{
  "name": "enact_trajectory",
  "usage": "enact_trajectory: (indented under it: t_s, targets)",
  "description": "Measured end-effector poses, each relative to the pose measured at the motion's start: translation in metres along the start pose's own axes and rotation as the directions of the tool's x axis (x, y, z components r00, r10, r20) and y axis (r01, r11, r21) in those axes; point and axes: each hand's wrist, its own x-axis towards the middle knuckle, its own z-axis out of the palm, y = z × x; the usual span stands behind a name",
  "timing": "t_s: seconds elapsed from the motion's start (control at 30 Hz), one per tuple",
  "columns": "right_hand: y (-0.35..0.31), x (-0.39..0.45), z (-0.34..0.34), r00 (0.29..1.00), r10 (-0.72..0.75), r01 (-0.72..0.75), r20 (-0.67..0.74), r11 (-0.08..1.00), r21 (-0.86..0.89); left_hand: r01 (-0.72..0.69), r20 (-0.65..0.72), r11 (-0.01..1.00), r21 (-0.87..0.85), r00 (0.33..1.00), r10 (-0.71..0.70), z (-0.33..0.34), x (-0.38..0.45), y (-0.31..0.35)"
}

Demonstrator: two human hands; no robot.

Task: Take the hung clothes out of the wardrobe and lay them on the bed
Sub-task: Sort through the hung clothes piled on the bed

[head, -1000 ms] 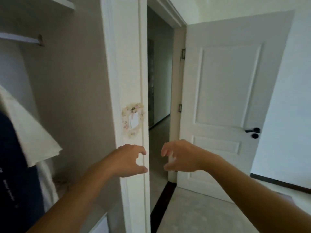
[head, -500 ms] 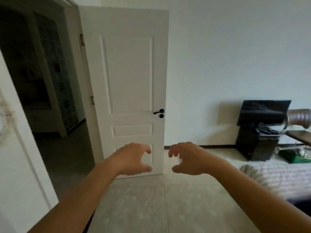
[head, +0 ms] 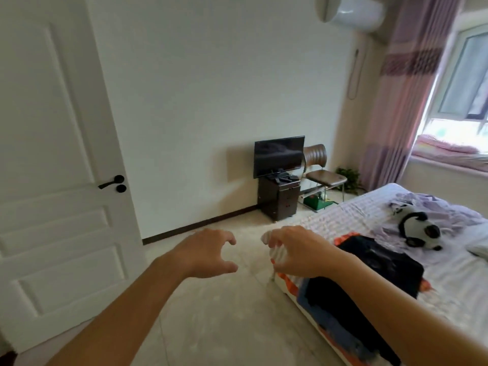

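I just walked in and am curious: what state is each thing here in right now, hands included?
left hand: empty, fingers loosely curled
right hand: empty, fingers loosely curled
door: swung open against the wall
television: screen dark
dark clothes: lying flat on the bed
panda toy: lying on the bed
window: partly open

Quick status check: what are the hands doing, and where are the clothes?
Left hand and right hand empty, fingers loosely curled. Dark clothes piled on the bed. Nothing in the way.
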Motion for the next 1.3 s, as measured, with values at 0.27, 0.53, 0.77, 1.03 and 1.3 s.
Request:
enact_trajectory:
  t_s: [0.27,0.53,0.77,1.03,1.3]
  targets:
    - [0.101,0.015,-0.004,0.963,0.257,-0.259,-0.083,0.966,-0.015,-0.318,0.113,0.948,0.002,0.942,0.316,0.017,0.143,0.049]
    - [0.168,0.045,-0.009,0.850,0.518,-0.520,-0.101,0.854,0.000,-0.535,0.251,0.845,-0.010,0.816,0.520,0.035,0.277,0.089]
    - [0.229,0.049,-0.008,0.751,0.651,-0.648,-0.113,0.759,0.066,-0.636,0.289,0.770,-0.057,0.728,0.622,0.065,0.354,0.130]
    - [0.339,0.048,-0.005,0.677,0.725,-0.718,-0.128,0.689,0.099,-0.686,0.348,0.723,-0.080,0.661,0.665,0.111,0.444,0.205]
    - [0.483,0.058,-0.025,0.670,0.732,-0.724,-0.127,0.681,0.110,-0.660,0.379,0.746,-0.085,0.671,0.637,0.151,0.549,0.293]
